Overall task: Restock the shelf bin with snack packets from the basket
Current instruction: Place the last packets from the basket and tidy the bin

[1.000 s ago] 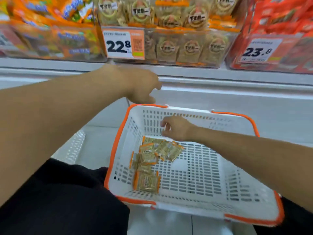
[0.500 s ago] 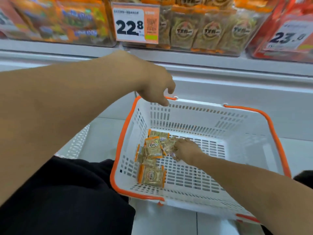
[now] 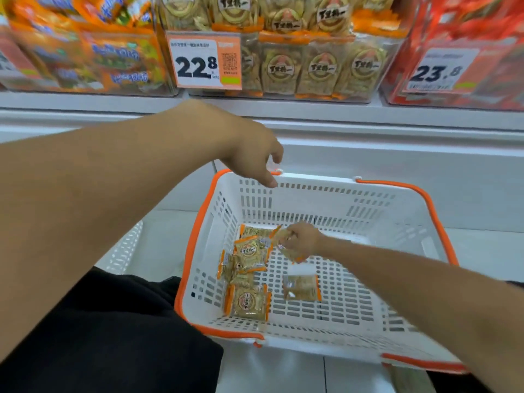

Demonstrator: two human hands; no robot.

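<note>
Shelf bin, clear-fronted and packed with tan snack packets, sits at 12 o'clock behind a 22.8 price tag; neighbouring bins of orange bags at 10 o'clock and red packs at 2 o'clock. Basket, white with orange rim, fills the 5 o'clock area on the floor in front of the shelf base. Left hand hangs above the basket's far left corner, fingers loosely drooping, holding nothing. Right hand is down inside the basket, fingers pinched on one snack packet; exact grip is blurred. Loose pile of packets lies just left of that hand at 7 o'clock of the basket floor, another packet nearer the front wall, and a single packet apart, below the right hand. Judged step: pickup, with roughly half a dozen packets left to move. Risks: pinch looks to be on a slippery film edge, so the packet could slide out on the lift; bin looks nearly full, so a packet pushed in could spill back over the front; mix-up with adjacent bins unlikely but possible.
</note>
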